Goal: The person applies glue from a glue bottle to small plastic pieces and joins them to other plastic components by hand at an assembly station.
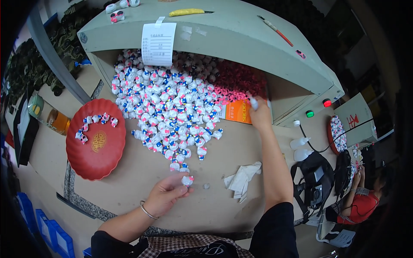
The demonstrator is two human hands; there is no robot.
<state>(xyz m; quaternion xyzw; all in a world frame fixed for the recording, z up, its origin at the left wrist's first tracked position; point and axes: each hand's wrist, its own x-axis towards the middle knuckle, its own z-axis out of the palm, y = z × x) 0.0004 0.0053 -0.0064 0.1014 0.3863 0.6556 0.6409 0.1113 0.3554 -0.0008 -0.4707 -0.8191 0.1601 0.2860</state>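
Between the thumb and fingers of my left hand [167,194] is a small white figurine [187,180] with a pink detail, held low over the table. My right hand [260,112] reaches forward to the edge of a heap of small pink plastic pieces [234,88]. It grips what looks like a small white squeeze bottle [254,102], partly hidden by the fingers. A large pile of white figurines [165,109] with blue and pink parts spills out from under the shelf, just beyond my left hand. An orange printed sheet [239,112] lies under the pink heap.
At left stands a red scalloped tray [97,161] with several figurines inside. The grey-green shelf [241,32] overhangs the piles. A crumpled white cloth [243,179] lies between my arms. White bottles [302,155] and a black bag [316,180] are at right; a person [361,204] sits beyond.
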